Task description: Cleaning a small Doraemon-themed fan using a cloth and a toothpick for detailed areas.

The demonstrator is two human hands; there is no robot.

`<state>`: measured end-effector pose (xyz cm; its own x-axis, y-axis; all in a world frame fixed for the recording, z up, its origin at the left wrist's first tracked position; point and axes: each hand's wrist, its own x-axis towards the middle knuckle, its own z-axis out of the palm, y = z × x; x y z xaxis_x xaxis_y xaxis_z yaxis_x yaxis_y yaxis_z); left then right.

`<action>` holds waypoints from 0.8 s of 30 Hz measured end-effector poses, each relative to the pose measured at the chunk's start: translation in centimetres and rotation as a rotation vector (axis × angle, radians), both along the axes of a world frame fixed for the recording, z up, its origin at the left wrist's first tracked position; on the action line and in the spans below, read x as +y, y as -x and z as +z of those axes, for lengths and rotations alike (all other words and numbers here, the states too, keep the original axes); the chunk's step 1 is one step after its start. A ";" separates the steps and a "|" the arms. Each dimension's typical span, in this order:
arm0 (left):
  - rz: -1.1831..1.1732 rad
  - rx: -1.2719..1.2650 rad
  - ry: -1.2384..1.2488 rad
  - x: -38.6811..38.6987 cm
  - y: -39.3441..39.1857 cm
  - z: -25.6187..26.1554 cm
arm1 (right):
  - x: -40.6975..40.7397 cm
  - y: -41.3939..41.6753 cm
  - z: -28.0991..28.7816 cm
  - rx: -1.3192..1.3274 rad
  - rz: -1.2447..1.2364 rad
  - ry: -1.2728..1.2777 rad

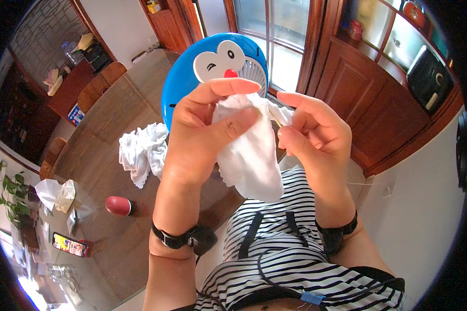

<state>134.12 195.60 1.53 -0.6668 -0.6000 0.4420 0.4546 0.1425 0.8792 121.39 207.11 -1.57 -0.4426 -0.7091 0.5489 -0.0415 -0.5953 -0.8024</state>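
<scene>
My left hand [210, 128] pinches a white sock-like cloth [253, 163] near its upper end, with the thumb lying across the front. The cloth hangs below the fingers, in front of my body. My right hand [315, 128] grips a thin gold-coloured, needle-like rod [276, 118] between thumb and finger. The rod's upper end meets a loose fold of the cloth; whether it goes through the fabric I cannot tell. Left of my left forearm, a crumpled heap of white cloth [144, 151] lies on the table [113, 163].
Behind my hands stands a blue fan [179, 70] with a cartoon face. The table also bears a dark red rounded object [118, 206], a smartphone [70, 245] with a lit screen, tissues [56, 194] and a glass [60, 271]. A wooden cabinet [373, 93] is at right.
</scene>
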 end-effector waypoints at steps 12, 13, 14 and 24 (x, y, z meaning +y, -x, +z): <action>-0.134 0.031 -0.158 -0.4 -0.5 0.0 | -0.1 0.3 0.0 -0.008 0.116 -0.084; -0.156 0.033 -0.177 -0.5 -0.6 -0.1 | -0.2 0.4 0.0 -0.007 0.145 -0.098; -0.179 0.035 -0.196 -0.6 -0.5 -0.1 | -0.2 0.4 -0.1 -0.007 0.142 -0.098; -0.021 -0.093 -0.070 0.4 0.0 -0.2 | -0.5 -0.4 0.0 -0.101 -0.036 0.071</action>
<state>134.17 196.02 1.34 -0.7157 -0.6127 0.3352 0.3732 0.0701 0.9251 121.78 206.58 -1.59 -0.5228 -0.6529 0.5481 0.0155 -0.6502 -0.7596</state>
